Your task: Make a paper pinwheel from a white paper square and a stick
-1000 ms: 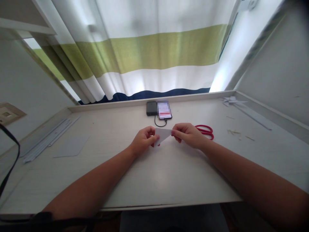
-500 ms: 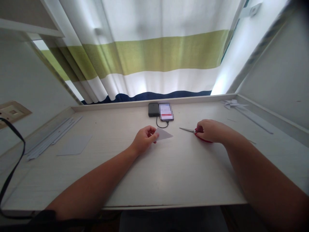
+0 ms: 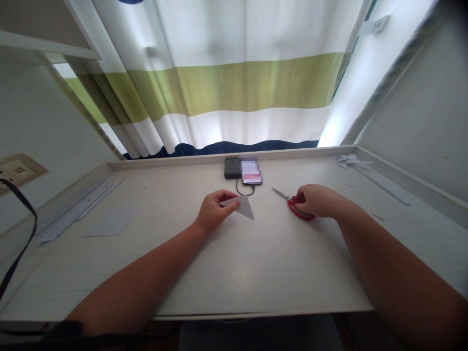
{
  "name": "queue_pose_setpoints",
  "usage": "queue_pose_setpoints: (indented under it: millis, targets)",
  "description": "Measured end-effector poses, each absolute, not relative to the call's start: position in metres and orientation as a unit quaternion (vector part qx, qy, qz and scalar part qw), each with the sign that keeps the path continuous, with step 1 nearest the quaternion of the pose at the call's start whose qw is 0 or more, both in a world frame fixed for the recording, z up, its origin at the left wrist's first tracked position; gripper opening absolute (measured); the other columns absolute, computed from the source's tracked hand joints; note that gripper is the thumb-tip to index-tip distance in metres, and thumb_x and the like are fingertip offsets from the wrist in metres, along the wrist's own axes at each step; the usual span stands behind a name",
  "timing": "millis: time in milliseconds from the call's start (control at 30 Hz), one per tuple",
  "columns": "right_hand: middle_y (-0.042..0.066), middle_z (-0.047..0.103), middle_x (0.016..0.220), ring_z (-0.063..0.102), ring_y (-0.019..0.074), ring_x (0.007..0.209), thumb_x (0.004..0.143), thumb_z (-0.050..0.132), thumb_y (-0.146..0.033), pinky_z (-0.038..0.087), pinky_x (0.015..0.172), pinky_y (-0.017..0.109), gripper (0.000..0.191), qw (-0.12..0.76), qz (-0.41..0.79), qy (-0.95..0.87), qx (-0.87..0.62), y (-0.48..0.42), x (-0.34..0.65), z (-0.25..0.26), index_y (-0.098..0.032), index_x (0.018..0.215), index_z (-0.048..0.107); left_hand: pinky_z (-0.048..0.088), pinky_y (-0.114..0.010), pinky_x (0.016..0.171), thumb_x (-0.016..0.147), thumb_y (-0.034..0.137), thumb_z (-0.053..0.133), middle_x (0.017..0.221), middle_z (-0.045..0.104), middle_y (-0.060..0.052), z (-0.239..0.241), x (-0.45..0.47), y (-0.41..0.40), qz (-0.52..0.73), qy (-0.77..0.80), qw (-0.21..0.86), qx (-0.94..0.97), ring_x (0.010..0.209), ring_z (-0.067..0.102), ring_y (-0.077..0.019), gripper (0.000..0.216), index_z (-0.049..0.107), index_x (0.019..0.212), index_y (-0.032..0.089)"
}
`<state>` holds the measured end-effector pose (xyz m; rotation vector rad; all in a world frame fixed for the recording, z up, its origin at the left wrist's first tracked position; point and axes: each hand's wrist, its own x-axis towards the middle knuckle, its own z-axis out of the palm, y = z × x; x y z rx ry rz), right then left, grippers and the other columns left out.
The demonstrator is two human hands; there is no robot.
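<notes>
My left hand pinches a folded white paper triangle by its left corner, just above the pale wooden desk. To the right, my right hand is closed over the red handles of a pair of scissors. Their metal blades point up-left toward the phone. The two hands are apart, about a hand's width between paper and scissors.
A dark power bank and a phone joined by a cable lie at the desk's back edge. A grey sheet and paper strips lie at left. More strips and a folded paper shape sit at the back right. A striped curtain hangs behind.
My right hand let go of the paper, moved right to the scissors, closed on their handles and drew them slightly left. My left hand kept the paper, which has tilted.
</notes>
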<state>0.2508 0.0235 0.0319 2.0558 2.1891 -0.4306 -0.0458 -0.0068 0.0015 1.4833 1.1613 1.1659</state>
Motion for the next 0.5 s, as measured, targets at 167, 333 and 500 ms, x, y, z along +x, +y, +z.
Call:
queue_pose_setpoints:
  millis: [167,333,500]
  targets:
    - [0.01,0.072,0.081,0.066,0.0235,0.07,0.075,0.066,-0.034,0.048,0.059,0.032,0.021,-0.08,-0.252,0.723,0.638,0.017,0.234,0.032,-0.016,0.084,0.065,0.043,-0.021,0.061,0.061,0.028,0.081,0.068,0.067,-0.001,0.001,-0.048,-0.004,0.527,0.468,0.474,0.528,0.064,0.058,-0.0118,0.022,0.07,0.074,0.015]
    - [0.008,0.073,0.088,0.07,0.0194,0.076,0.084,0.058,-0.03,0.056,0.065,0.031,0.023,-0.185,-0.433,0.699,0.539,0.003,0.209,0.03,-0.015,0.101,0.06,0.038,-0.018,0.053,0.06,0.028,0.081,0.062,0.062,0.0,-0.003,-0.048,0.001,0.576,0.442,0.54,0.426,0.057,0.053,-0.0083,0.023,0.07,0.073,0.013]
    - [0.009,0.073,0.089,0.071,0.0214,0.082,0.079,0.069,-0.033,0.058,0.076,0.037,0.029,-0.243,-0.527,0.667,0.467,-0.012,0.189,0.03,-0.015,0.099,0.06,0.045,-0.018,0.061,0.066,0.031,0.074,0.071,0.061,0.002,0.001,-0.046,-0.002,0.632,0.379,0.6,0.311,0.066,0.056,-0.0081,0.019,0.064,0.073,0.016]
